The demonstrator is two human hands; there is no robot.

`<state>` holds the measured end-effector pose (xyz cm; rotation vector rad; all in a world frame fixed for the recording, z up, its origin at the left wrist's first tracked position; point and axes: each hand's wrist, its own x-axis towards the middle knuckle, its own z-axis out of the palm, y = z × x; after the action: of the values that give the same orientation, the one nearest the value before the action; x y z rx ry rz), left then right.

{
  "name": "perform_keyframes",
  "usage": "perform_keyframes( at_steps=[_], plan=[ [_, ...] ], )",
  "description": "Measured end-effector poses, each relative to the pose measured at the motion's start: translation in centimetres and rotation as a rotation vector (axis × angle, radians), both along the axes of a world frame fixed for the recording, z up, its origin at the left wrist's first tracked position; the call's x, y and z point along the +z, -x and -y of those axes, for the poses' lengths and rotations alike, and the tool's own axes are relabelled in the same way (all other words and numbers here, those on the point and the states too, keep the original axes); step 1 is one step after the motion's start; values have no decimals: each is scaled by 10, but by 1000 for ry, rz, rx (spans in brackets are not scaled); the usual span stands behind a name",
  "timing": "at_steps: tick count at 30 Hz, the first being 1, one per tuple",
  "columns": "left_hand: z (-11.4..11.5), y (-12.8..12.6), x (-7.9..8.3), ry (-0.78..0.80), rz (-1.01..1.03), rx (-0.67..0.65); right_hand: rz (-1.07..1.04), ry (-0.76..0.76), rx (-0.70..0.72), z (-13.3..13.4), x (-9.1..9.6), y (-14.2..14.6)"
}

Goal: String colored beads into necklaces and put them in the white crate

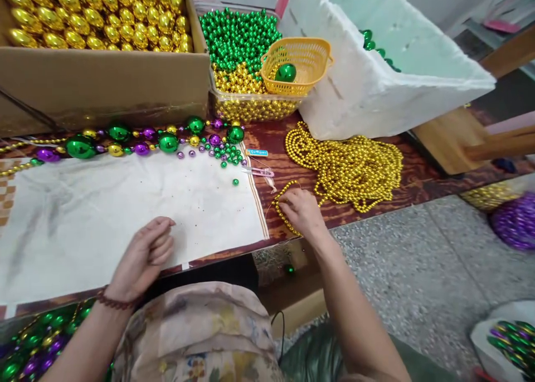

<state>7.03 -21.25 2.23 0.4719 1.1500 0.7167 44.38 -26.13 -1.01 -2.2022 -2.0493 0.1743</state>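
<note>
My right hand (303,209) is closed on a short strand of gold beads (288,223) at the table's front edge, beside a heap of gold bead strings (359,170). Over the white cloth (100,209) my left hand (150,251) is curled, thumb against fingers; anything in that pinch is too small to make out. Along the back of the cloth runs a doubled garland of green, purple and gold beads (168,142). Loose small green beads (229,155) lie at its right end. Pink-handled thread snips (261,172) and a small blue packet (257,153) rest between cloth and heap.
A cardboard box (104,87) of gold beads stands at back left. Beside it are a clear tub (259,106) of green and gold beads, a yellow basket (301,84) holding a large green bead, and a white foam box (359,103). Bead garlands (45,337) sit lower left.
</note>
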Motion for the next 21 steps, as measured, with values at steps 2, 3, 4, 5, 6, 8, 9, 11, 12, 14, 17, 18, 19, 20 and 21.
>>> perform_keyframes(
  at_steps=[2,3,4,5,6,8,9,11,12,14,17,18,19,20,21],
  plan=[
    [10,-18,-4,29,52,-29,63,57,61,-1,-2,6],
    [14,-24,-5,25,60,-36,96,79,96,-2,-2,10],
    [15,-29,-4,18,60,-40,133,97,133,-3,-1,13],
    [16,-33,-3,13,59,-41,171,114,170,-5,1,16],
    [15,-35,-1,12,62,-43,209,130,204,-7,3,19],
    [12,-41,4,25,91,-48,272,154,259,-12,6,22],
    [11,-45,7,41,117,-54,286,167,284,-15,7,22],
    [10,-53,12,84,180,-64,254,193,322,-21,7,19],
    [11,-58,13,110,214,-68,188,200,325,-23,6,16],
    [14,-65,13,158,273,-71,5,190,296,-27,7,8],
    [18,-67,8,158,290,-63,-211,113,205,-30,20,-3],
    [17,-65,6,137,278,-55,-286,61,179,-31,29,-4],
    [16,-63,5,106,264,-43,-376,0,159,-32,39,-3],
    [14,-60,4,66,251,-29,-493,-67,142,-33,52,0],
    [12,-58,5,22,238,-11,-618,-136,126,-35,66,6]
  ],
)
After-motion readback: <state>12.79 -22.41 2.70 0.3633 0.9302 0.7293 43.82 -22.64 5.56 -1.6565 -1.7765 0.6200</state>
